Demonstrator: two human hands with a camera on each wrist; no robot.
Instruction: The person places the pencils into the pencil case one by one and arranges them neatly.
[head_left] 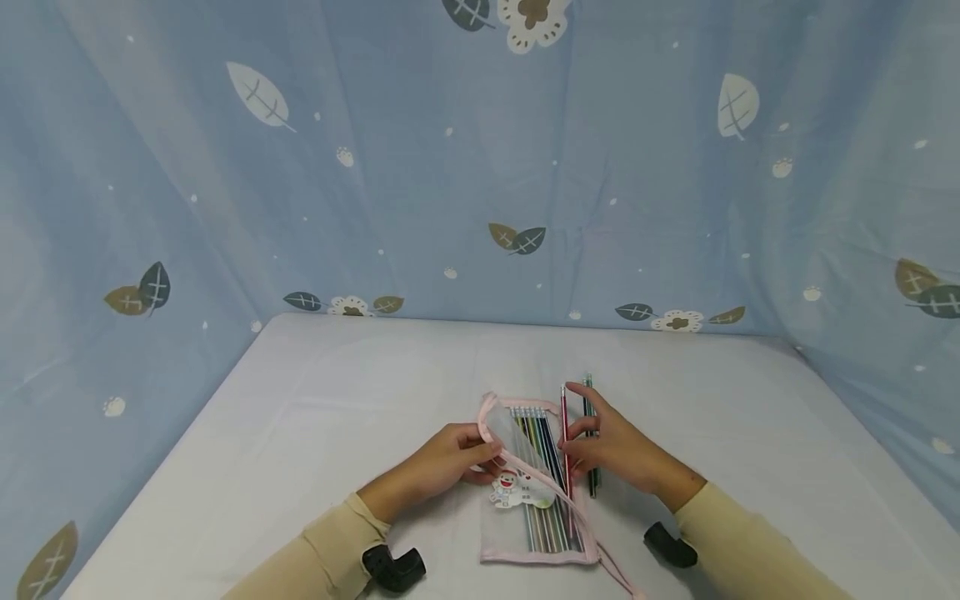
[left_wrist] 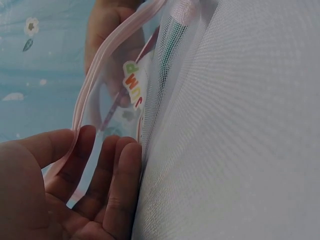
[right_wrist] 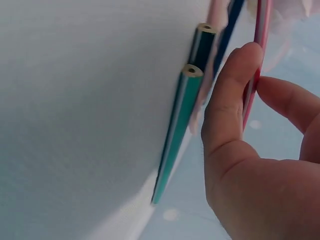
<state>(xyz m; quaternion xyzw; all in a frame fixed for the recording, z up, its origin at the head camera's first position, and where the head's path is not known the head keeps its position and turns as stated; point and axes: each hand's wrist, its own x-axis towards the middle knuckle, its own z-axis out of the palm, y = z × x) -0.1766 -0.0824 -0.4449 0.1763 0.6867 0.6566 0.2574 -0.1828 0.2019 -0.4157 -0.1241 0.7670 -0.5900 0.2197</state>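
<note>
A clear, mesh-backed pencil pouch (head_left: 536,557) with pink trim lies on the table, its top flap lifted. My left hand (head_left: 456,458) pinches the flap's pink edge (left_wrist: 102,50) between thumb and fingers. A row of coloured pencils (head_left: 534,433) sits inside, partly behind a cartoon label (head_left: 510,490). Between thumb and fingers of my right hand (head_left: 618,446) is a red pencil (right_wrist: 263,22), held lengthwise at the pouch's right side with its lower part inside. Beside the pouch, under that hand, lie a teal pencil (right_wrist: 180,120) and a dark blue pencil (right_wrist: 202,47).
A pink cord (head_left: 617,571) trails from the pouch's lower right corner. Black wrist devices (head_left: 393,570) sit at both sleeves. The white table (head_left: 360,375) meets a blue patterned curtain (head_left: 420,192) at the back and sides.
</note>
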